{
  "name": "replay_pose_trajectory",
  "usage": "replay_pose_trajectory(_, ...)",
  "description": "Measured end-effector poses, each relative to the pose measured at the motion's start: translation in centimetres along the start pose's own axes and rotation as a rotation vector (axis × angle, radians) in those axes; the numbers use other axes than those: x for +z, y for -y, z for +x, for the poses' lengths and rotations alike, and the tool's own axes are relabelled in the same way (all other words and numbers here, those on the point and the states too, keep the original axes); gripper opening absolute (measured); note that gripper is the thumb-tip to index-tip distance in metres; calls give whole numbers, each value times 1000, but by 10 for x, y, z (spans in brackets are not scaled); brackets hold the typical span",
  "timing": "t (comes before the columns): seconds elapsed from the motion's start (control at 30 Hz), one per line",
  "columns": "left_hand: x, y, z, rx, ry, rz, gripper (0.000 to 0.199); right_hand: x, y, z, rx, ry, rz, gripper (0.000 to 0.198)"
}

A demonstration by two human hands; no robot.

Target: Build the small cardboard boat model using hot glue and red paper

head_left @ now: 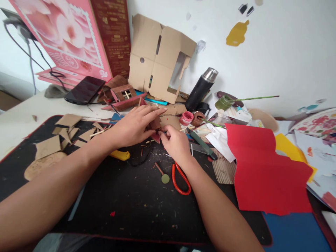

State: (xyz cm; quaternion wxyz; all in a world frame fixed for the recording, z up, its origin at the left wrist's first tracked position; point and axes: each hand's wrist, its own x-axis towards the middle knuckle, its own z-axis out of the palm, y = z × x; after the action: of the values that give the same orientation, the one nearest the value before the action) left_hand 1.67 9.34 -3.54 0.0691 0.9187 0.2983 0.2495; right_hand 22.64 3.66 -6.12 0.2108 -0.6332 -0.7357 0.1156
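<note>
Both hands meet at a small brown-painted cardboard model (155,124) above the middle of the black mat. My left hand (135,126) reaches over it, fingers stretched across the top and thumb against its near side, gripping it. With thumb and index finger pressed together, my right hand (176,142) pinches its lower right edge. Most of the model is hidden behind the hands. Red-handled scissors (181,185) lie below my right wrist, beside a thin brown stick with a green disc (165,179). A yellow handle (120,154) shows under my left forearm.
Cardboard scraps (48,145) lie at left. Behind stand a black phone (85,90), a brown model house (126,93), a cut cardboard sheet (147,66) and a flask (200,89). Paint jars (186,118), a green cutter (202,142) and red paper (267,175) are at right.
</note>
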Motion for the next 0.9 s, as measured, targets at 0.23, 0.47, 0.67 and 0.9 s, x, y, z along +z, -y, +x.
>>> replay_pose_trajectory(0.23, 0, 0, 0, 2, -3, -3, 74, 0, 1, 0, 35, -4, 23, 11)
replay_pose_trajectory(0.47, -1, -1, 0, -15, 4, -7, 78, -1, 1, -1, 23, -4, 22, 12)
replay_pose_trajectory(0.67, -1, -1, -1, -21, 9, 5, 76, 1, 0, -1, 14, -13, 29, 15)
replay_pose_trajectory(0.9, -1, 0, -1, -7, -2, 7, 76, 1, -1, -1, 11, -22, 38, 17)
